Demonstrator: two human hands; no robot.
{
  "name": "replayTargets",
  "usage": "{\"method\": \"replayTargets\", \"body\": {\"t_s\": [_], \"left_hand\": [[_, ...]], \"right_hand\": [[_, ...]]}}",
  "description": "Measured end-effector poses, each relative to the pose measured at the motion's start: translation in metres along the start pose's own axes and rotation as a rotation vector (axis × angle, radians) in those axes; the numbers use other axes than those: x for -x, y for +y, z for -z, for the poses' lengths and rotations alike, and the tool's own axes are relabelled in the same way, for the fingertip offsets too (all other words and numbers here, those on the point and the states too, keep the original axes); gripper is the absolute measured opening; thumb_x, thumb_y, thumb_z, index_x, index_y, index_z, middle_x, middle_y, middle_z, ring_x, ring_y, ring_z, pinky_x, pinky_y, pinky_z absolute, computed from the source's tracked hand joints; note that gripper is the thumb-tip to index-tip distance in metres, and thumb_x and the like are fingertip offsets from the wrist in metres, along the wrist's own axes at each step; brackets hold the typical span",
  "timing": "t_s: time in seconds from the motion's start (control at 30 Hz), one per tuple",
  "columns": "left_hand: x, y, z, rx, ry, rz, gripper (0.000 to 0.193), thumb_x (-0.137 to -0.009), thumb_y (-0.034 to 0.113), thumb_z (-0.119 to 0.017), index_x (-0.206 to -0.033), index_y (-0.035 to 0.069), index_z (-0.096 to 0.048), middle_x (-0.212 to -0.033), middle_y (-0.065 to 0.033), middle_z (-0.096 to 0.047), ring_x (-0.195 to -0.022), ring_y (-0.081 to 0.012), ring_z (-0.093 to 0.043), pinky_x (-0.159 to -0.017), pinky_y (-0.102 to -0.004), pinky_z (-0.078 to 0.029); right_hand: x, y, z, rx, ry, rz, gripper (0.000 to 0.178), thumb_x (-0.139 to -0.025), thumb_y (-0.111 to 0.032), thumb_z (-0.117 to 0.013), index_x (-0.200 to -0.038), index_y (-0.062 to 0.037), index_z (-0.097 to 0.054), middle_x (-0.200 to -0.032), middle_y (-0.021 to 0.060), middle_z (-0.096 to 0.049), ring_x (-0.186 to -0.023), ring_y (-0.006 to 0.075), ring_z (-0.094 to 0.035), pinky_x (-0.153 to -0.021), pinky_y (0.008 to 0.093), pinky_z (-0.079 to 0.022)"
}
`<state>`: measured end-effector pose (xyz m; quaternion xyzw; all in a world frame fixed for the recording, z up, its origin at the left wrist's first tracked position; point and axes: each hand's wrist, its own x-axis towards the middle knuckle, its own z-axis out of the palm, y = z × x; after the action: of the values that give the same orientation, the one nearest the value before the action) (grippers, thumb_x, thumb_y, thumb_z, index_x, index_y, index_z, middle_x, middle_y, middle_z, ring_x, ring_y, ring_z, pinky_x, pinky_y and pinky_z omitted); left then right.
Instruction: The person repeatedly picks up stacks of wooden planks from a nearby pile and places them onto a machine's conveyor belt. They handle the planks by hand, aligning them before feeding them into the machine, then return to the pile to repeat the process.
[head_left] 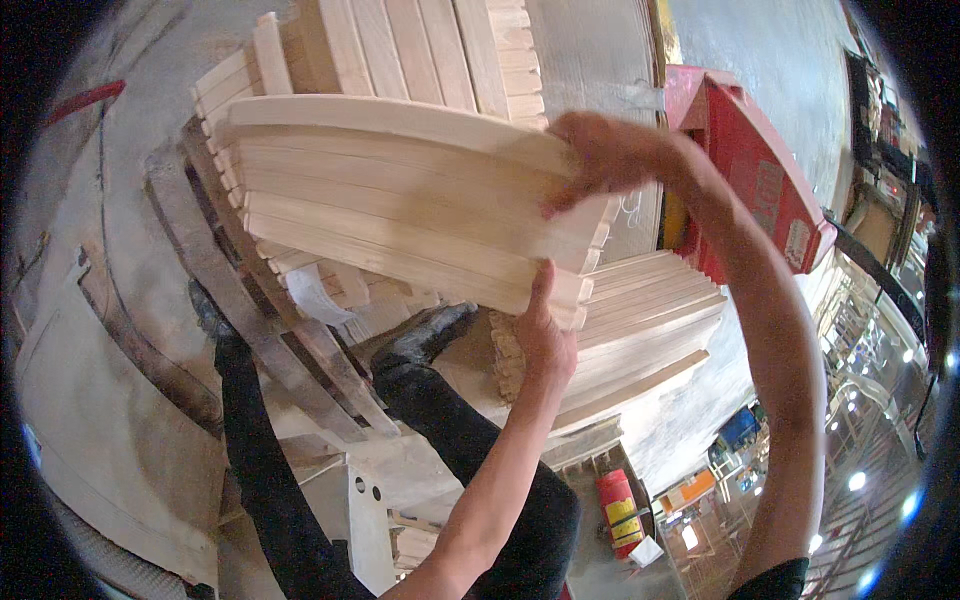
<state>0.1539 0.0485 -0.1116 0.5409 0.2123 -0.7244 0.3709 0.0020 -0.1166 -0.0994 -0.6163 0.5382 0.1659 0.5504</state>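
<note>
Head view, red bar: a curved red bar (88,101) lies on the grey floor, up and to the left of the wooden pallet (250,320).
Left boot: a dark boot (207,308) stands at the lower left side of the pallet, below it a leg in black trousers.
Pallet: weathered brown boards, slanting down to the right, much of them covered by pale timber.
Paper: a white sheet (320,294) hangs among the slat ends, just right of the pallet's middle.
Slat row: several pale wooden slats (390,195) side by side, slightly tilted, in the person's hands, right of the pallet's upper part and in front of the large stack.
Large stack: more pale slats (415,45) piled in layers, above and right of the pallet.
Right boot: a second dark boot (430,335), just right of the pallet.
Left hand: the left hand (548,340) grips the slat row's lower right corner, thumb on the face, well right of the pallet.
Right hand: the right hand (605,155), blurred, fingers spread wide, is at the row's upper right end; whether it presses on the wood, I cannot tell.
Red cylinder: a red cylinder (620,500) with a yellow label, far down and right of the pallet.
Small stack: a lower pile of slats (645,320), well right of the pallet.
Red casing: an angular red casing (760,165), farthest right of the pallet.
</note>
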Motion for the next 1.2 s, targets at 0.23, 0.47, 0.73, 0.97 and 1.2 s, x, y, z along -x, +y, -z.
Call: {"method": "replayTargets", "body": {"t_s": [0.23, 0.47, 0.73, 0.97, 1.2], "left_hand": [[0.071, 0.082, 0.046, -0.172, 0.056, 0.049, 0.058, -0.075, 0.014, -0.074, -0.123, 0.001, -0.043, -0.116, -0.0084, -0.053, -0.106, -0.0199, -0.053, -0.089, -0.0335, -0.045], [0.148, 0.233, 0.093, -0.452, -0.005, -0.079, 0.047, -0.071, 0.007, -0.076, -0.110, -0.004, -0.051, -0.099, -0.0102, -0.061, -0.085, -0.0183, -0.061, -0.077, -0.0313, -0.051], [0.264, 0.434, 0.110, -0.547, -0.053, 0.002, 0.044, -0.069, 0.007, -0.078, -0.105, -0.003, -0.055, -0.093, -0.0099, -0.063, -0.078, -0.0180, -0.063, -0.066, -0.0297, -0.054], [0.432, 0.597, 0.097, -0.561, -0.270, -0.391, 0.032, -0.071, 0.006, -0.075, -0.097, -0.005, -0.060, -0.088, -0.0103, -0.065, -0.075, -0.0164, -0.064, -0.065, -0.0293, -0.054], [0.536, 0.687, 0.130, -0.529, -0.251, -0.716, 0.037, -0.070, 0.008, -0.076, -0.101, -0.005, -0.060, -0.089, -0.0115, -0.066, -0.078, -0.0181, -0.065, -0.069, -0.0313, -0.055]], "right_hand": [[0.030, -0.046, -0.070, -0.297, 0.275, -0.080, 0.070, -0.057, -0.046, -0.083, -0.103, 0.0032, -0.061, -0.088, 0.0156, -0.066, -0.080, 0.0231, -0.064, -0.071, 0.0345, -0.051], [0.052, -0.208, -0.082, -0.552, 0.178, -0.291, 0.089, -0.058, -0.056, -0.079, -0.117, 0.0036, -0.052, -0.105, 0.0201, -0.058, -0.099, 0.0281, -0.057, -0.086, 0.0375, -0.045], [0.075, -0.443, -0.049, -0.487, 0.404, -0.178, 0.079, -0.060, -0.046, -0.082, -0.113, 0.0064, -0.054, -0.091, 0.0179, -0.063, -0.084, 0.0244, -0.059, -0.075, 0.0355, -0.047], [0.134, -0.670, 0.007, -0.742, 0.464, 0.152, 0.057, -0.065, -0.024, -0.083, -0.108, 0.0050, -0.058, -0.095, 0.0115, -0.065, -0.090, 0.0163, -0.059, -0.079, 0.0319, -0.048], [0.156, -0.843, 0.055, -0.578, 0.218, 0.628, 0.032, -0.073, -0.009, -0.076, -0.100, 0.0024, -0.063, -0.090, 0.0048, -0.066, -0.080, 0.0106, -0.060, -0.072, 0.0279, -0.050]]}}
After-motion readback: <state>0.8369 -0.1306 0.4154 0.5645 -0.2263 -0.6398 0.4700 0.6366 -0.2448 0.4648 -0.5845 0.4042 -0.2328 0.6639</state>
